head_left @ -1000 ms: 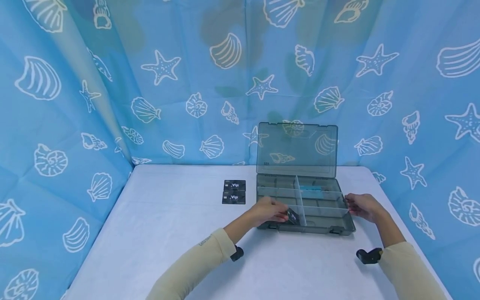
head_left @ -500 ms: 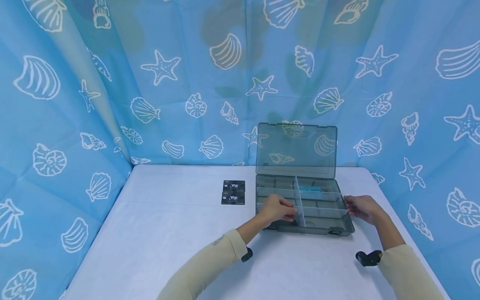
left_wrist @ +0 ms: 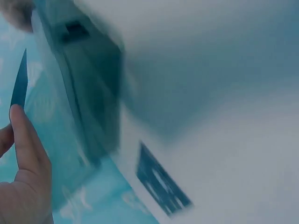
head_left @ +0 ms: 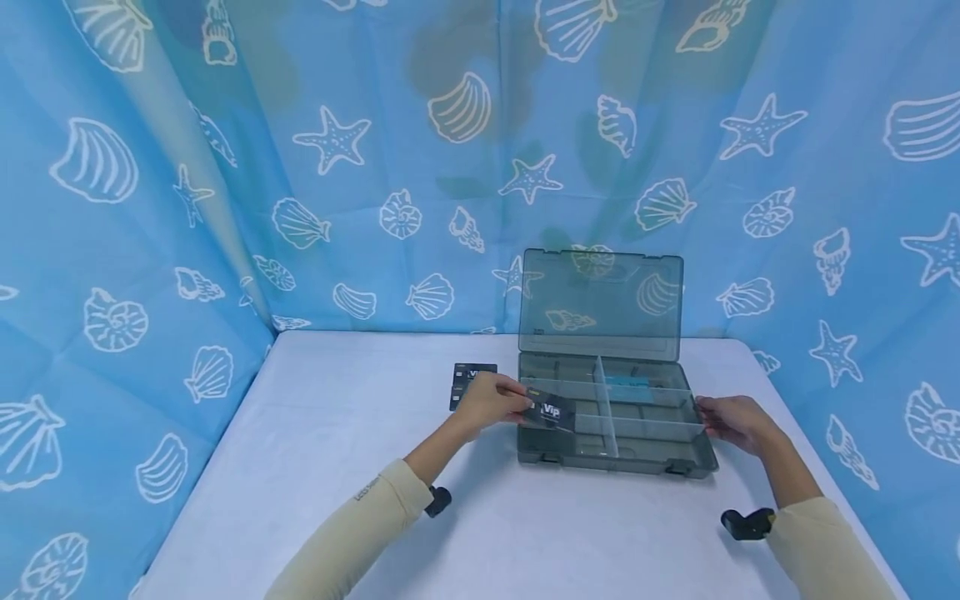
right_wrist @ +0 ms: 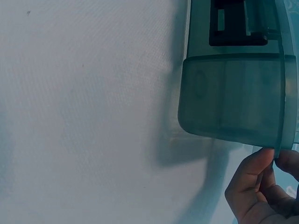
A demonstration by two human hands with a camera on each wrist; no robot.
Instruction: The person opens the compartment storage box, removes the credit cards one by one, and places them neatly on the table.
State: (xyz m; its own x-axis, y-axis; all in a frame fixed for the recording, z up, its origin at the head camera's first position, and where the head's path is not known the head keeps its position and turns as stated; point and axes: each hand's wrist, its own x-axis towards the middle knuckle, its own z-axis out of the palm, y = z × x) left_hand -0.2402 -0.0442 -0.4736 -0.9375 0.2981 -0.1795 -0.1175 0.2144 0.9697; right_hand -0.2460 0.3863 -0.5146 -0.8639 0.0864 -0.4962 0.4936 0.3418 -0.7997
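table [head_left: 337,400], left fingers [left_wrist: 24,140] pinching card [head_left: 553,415], right fingers [right_wrist: 252,175] gripping box [head_left: 615,465]

Box [head_left: 615,463] on table [head_left: 322,433], toward 1 o'clock. Lid [head_left: 600,308] upright at box's 12, curtain [head_left: 420,183] behind. Slip [head_left: 628,383] inside, toward 1. Right hand [head_left: 738,423] on rim at 3. Left hand [head_left: 491,406] at 9, pinched card [head_left: 553,412] overlapping box's 9 o'clock end from head view. Two cards [head_left: 465,373] on table, 9 to 10, partly behind left hand.
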